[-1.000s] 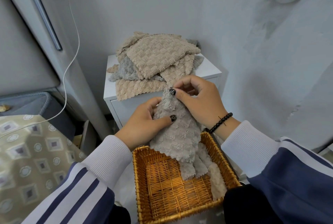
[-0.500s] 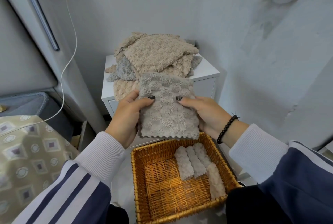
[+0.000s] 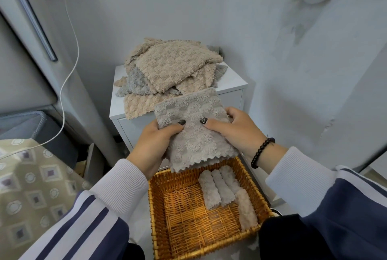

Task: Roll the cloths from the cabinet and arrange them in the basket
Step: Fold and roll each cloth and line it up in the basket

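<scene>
Grey cloth (image 3: 194,132) now tilted flatter above wicker basket (image 3: 156,213); left hand (image 3: 156,144) and right hand (image 3: 234,132) pinch its sides

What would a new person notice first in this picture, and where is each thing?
First, the grey cloth at the centre, held flat by the left hand and right hand above the wicker basket. Next, the rolled cloths lying along the basket's right side. Behind, a heap of unrolled cloths sits on the white cabinet against the wall.
</scene>
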`<state>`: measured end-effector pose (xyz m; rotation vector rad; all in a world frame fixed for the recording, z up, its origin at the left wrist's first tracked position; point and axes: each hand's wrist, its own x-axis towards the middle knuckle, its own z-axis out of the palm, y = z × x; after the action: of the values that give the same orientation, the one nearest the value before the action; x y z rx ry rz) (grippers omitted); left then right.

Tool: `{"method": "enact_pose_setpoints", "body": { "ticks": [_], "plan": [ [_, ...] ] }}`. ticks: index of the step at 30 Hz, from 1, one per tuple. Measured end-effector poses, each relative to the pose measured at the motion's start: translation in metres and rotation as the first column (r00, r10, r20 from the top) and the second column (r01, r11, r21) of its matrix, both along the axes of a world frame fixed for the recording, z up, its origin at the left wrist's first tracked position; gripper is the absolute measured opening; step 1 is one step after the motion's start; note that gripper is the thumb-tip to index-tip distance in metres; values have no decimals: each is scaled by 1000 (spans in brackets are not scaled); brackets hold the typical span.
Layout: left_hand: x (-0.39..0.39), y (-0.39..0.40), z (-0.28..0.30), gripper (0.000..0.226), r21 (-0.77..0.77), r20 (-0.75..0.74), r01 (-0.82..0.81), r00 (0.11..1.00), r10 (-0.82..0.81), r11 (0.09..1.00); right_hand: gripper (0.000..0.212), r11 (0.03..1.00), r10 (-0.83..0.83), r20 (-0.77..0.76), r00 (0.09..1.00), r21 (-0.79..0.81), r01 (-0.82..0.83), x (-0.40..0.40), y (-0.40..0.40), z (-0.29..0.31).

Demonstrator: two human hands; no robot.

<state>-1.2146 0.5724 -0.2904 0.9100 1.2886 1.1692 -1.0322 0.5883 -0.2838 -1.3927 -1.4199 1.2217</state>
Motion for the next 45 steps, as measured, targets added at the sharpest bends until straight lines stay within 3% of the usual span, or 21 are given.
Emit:
{"method": "enact_pose_setpoints", "body": {
  "ticks": [2, 4, 7, 11, 15, 19, 27, 34, 39, 45],
  "plan": [
    [-1, 2, 0, 24, -11, 66, -37, 997, 38, 999, 36, 989, 50, -104, 993, -134, -64, 2, 3, -2],
    [-1, 4, 1, 26, -22, 115, -68, 991, 70, 997, 30, 982, 74, -148, 986, -159, -98, 3, 4, -5],
    [1, 7, 0, 28, -46, 105, -67, 992, 72, 997, 32, 995, 32, -63, 998, -89, -37, 5, 6, -6],
    [7, 5, -1, 31, -27, -13, 45, 999, -46, 999, 34, 994, -80, 139, 987, 89, 68, 7, 3, -1],
    [11, 0, -2, 41, 32, -85, 154, 985, -151, 988, 39, 969, -126, 265, 956, 240, 61, 7, 2, -1],
    [11, 2, -4, 39, 16, -87, 135, 987, -133, 991, 39, 954, -105, 356, 929, 298, -6, 10, 0, 1],
    [13, 5, -7, 21, -8, -70, 95, 993, -95, 995, 44, 913, -53, 463, 885, 381, -145, 12, -4, 3],
    [19, 6, -6, 24, -45, -18, 52, 998, -53, 998, 48, 823, -176, 517, 837, 545, -163, 6, -14, -5],
    [23, 6, -9, 29, -65, -60, 49, 997, -52, 997, 56, 781, -72, 505, 860, 565, -267, -5, -21, -15],
    [25, 7, -3, 48, -50, 179, 47, 983, -37, 998, 80, 792, 57, 545, 836, 485, -370, -10, -27, -20]
  ]
}}
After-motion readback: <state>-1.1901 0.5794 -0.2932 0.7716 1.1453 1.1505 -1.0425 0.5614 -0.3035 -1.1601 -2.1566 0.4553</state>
